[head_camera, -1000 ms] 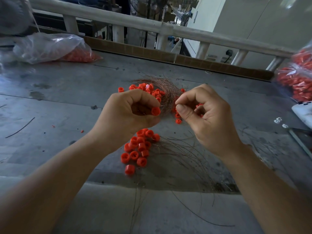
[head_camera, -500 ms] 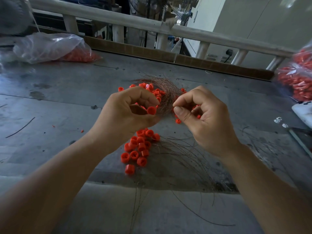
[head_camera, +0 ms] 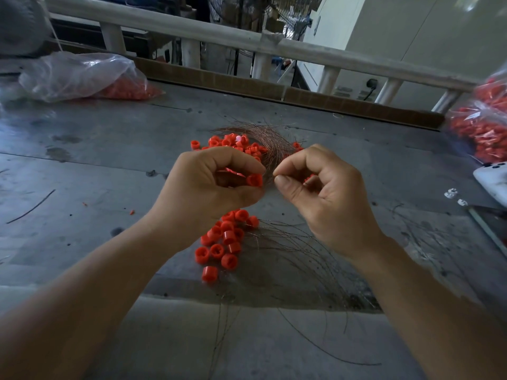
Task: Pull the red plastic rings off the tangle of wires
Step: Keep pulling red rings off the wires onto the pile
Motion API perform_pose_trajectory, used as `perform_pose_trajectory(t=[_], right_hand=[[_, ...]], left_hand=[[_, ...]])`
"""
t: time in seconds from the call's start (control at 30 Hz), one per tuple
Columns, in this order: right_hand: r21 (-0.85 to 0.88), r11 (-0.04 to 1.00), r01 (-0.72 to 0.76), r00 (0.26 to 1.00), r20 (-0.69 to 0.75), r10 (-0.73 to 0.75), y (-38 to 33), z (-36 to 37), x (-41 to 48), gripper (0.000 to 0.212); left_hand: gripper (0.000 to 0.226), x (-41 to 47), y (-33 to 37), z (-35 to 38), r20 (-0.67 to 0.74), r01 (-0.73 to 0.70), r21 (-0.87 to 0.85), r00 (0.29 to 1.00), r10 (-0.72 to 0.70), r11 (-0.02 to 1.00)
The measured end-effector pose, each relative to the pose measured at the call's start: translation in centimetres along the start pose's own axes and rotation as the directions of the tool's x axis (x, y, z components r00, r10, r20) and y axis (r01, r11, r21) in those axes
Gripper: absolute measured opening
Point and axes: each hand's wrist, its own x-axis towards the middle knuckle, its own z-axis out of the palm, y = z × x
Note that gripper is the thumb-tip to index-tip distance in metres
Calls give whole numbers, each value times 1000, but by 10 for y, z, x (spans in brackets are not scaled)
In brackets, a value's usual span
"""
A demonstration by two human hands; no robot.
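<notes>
the left hand (head_camera: pixel 216 185) is curled over the middle of the grey, stained metal desk (head_camera: pixel 96 165), its forefinger and thumb pinching a small red plastic ring (head_camera: pixel 254 180) at the fingertips. more red shows inside the curled fingers, though what it is cannot be told. the right hand (head_camera: pixel 323 193) faces it, just beside it, with thumb and forefinger pressed together on strands from the tangle of thin copper-coloured wires (head_camera: pixel 270 144). its other fingers are curled in, and a bit of red shows in the hollow of the palm.

the tangle lies on the desk just beyond both hands, and a cluster of red rings on the tangle (head_camera: pixel 233 142) sits along its left side. nearer the person, below the left hand, lies a loose heap of red rings (head_camera: pixel 225 242). to the right of that heap a fan of loose thin wires (head_camera: pixel 296 250) spreads over the desk and past its near edge.

at the far left corner lies a clear plastic bag (head_camera: pixel 82 75) holding more red pieces (a second bag of red pieces (head_camera: pixel 482 127) sits at the right edge). near that one are a white flat object (head_camera: pixel 491 176), partly cut off, and two small white bits (head_camera: pixel 450 192). a pale railing (head_camera: pixel 192 28) runs behind the desk.
</notes>
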Motion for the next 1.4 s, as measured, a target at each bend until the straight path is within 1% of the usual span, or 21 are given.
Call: perform_pose_trajectory(t=[0.17,0.33,0.43,0.5,0.63,0.7,0.77,0.83,0.9,1.4], right_hand=[[-22,1000,11,999,48,-10,1,4,-2,13],[-20,1000,-6,999,52,7,3,4,-2,12],[1,1000,-29,999,34,29,1,3,-2,14],[2,1000,-21,999,43,21,0,3,-2,12],[-14,1000,-9,998,67,10,-1,4,-2,10],[-14,1000,-25,998,56,26,0,3,-1,10],[-11,999,-42,998,36,42,1,1,0,11],[-2,999,-49,999,18,49,0,-2,1,15],[-2,999,-53,999,13,53,0,-4,1,17],[-3,998,-66,998,8,66,-1,-4,0,13]], left_hand=[[30,1,-1,-1,-21,-8,-67,1000,7,998],[31,1,-3,-1,-12,-22,-105,1000,21,994],[29,1,-4,0,-11,-37,-69,999,36,997],[28,1,-4,1,-2,-49,-47,999,49,998],[29,0,-3,1,12,-55,-75,998,57,996],[28,1,-3,-1,13,-38,-117,999,40,992],[27,2,-4,-2,44,-1,-220,999,11,975],[26,1,-4,-3,95,46,-343,995,-14,938],[27,1,-3,-3,116,68,-396,993,-23,916],[27,1,-3,-3,98,58,-393,995,-21,918]])
